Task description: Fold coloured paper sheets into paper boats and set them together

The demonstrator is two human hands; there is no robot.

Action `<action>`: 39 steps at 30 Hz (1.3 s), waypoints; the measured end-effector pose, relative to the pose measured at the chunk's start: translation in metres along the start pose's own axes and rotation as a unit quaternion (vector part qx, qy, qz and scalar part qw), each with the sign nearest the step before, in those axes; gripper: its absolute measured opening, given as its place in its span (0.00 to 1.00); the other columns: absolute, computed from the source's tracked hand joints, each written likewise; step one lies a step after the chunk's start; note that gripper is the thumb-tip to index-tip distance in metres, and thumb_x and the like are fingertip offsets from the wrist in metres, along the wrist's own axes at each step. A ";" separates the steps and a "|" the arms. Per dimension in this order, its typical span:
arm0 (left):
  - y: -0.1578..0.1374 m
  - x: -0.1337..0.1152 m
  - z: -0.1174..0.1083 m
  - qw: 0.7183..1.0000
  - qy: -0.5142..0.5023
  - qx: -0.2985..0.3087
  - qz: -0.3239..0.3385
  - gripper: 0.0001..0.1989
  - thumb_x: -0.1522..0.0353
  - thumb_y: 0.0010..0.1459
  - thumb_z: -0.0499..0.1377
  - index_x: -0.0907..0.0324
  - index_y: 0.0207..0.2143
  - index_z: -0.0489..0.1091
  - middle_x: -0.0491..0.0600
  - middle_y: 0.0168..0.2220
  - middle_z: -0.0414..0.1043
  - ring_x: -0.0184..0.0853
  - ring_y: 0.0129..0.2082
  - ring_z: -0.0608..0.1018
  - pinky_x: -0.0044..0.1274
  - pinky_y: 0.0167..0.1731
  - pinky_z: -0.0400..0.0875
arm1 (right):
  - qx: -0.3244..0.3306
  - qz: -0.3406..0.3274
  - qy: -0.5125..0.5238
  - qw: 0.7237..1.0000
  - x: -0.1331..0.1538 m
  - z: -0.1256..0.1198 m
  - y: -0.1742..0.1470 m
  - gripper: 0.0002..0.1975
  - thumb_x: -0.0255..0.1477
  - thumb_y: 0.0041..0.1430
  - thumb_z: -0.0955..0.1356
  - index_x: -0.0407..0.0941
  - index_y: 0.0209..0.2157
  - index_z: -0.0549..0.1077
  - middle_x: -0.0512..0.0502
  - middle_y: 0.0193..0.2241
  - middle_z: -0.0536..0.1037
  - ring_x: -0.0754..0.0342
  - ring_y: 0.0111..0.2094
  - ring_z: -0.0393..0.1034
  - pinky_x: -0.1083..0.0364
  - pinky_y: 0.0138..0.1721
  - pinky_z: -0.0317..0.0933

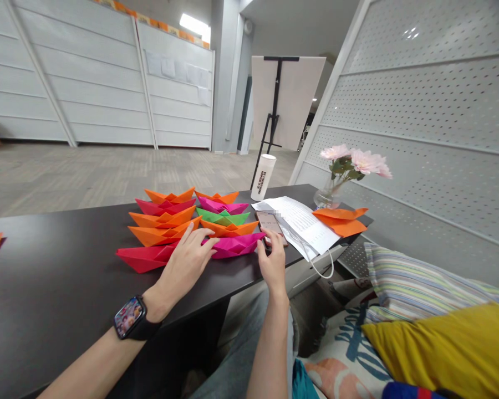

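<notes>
A ceiling light point(196, 26) glares overhead; edges look stretched.

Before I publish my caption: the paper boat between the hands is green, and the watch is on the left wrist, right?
Not green: the head view shows the paper boat between the left hand and right hand is magenta. The watch is on the left wrist.

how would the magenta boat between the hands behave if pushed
The magenta boat is probably light: it looks folded from paper. Its thin walls could crumple if squeezed. Its long, pointed shape would likely slide, not roll.
</notes>
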State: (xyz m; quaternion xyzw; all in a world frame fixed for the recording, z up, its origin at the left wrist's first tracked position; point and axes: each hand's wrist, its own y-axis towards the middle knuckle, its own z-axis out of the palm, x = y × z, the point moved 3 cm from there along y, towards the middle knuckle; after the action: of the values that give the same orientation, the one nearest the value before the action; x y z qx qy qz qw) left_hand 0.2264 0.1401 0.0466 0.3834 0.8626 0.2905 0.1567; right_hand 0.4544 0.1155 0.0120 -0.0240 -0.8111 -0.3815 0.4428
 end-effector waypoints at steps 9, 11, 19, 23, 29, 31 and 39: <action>0.001 -0.001 0.000 1.000 0.020 -0.001 -0.002 0.09 0.75 0.63 0.57 0.61 0.42 0.75 0.56 0.47 0.71 0.44 0.51 0.74 0.47 0.63 0.58 | -0.015 -0.028 -0.018 0.999 0.004 0.000 -0.001 0.12 0.27 0.60 0.65 0.46 0.45 0.76 0.40 0.47 0.72 0.46 0.51 0.68 0.48 0.48 0.66; 0.002 -0.001 0.001 1.000 0.021 -0.003 -0.006 0.10 0.75 0.62 0.57 0.61 0.45 0.75 0.56 0.48 0.71 0.44 0.51 0.74 0.46 0.64 0.58 | -0.027 -0.028 -0.021 0.999 0.004 -0.001 -0.001 0.11 0.28 0.61 0.65 0.46 0.44 0.76 0.40 0.47 0.71 0.46 0.50 0.68 0.48 0.46 0.67; 0.006 -0.004 0.004 0.999 0.050 -0.004 -0.005 0.15 0.74 0.62 0.58 0.64 0.51 0.73 0.59 0.49 0.71 0.47 0.53 0.74 0.45 0.64 0.58 | -0.036 -0.030 -0.026 0.999 0.003 -0.001 -0.002 0.11 0.29 0.62 0.65 0.46 0.43 0.76 0.39 0.48 0.70 0.45 0.52 0.67 0.46 0.50 0.66; 0.005 -0.006 0.001 0.999 0.044 -0.007 0.003 0.14 0.74 0.62 0.59 0.64 0.50 0.74 0.58 0.49 0.72 0.46 0.52 0.74 0.45 0.64 0.58 | -0.040 -0.028 -0.024 0.998 0.001 -0.002 -0.002 0.11 0.30 0.62 0.65 0.46 0.43 0.76 0.39 0.47 0.70 0.45 0.51 0.67 0.46 0.50 0.66; 0.005 -0.006 0.001 0.999 0.037 -0.012 0.006 0.12 0.74 0.62 0.58 0.63 0.48 0.75 0.58 0.48 0.72 0.45 0.51 0.75 0.46 0.63 0.59 | -0.048 -0.026 -0.017 0.998 0.000 -0.003 -0.002 0.10 0.31 0.63 0.65 0.45 0.42 0.76 0.39 0.47 0.70 0.46 0.50 0.67 0.46 0.48 0.67; 0.005 -0.006 0.002 0.999 0.038 -0.012 0.006 0.12 0.74 0.62 0.58 0.63 0.47 0.75 0.58 0.47 0.72 0.46 0.51 0.75 0.46 0.63 0.60 | -0.049 -0.025 -0.015 0.998 0.000 -0.003 -0.002 0.10 0.31 0.63 0.65 0.45 0.42 0.76 0.39 0.47 0.70 0.46 0.50 0.68 0.46 0.48 0.67; 0.004 -0.005 0.003 1.000 0.020 -0.024 0.004 0.14 0.74 0.61 0.58 0.63 0.50 0.73 0.58 0.47 0.72 0.46 0.51 0.75 0.47 0.62 0.61 | -0.053 -0.027 -0.032 0.998 0.001 -0.003 -0.002 0.11 0.32 0.63 0.64 0.46 0.41 0.77 0.40 0.46 0.72 0.47 0.48 0.69 0.48 0.47 0.68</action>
State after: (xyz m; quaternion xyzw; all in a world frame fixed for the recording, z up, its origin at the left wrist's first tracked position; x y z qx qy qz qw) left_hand 0.2333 0.1400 0.0466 0.3769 0.8570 0.3193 0.1471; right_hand 0.4550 0.1120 0.0129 -0.0376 -0.8038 -0.4350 0.4040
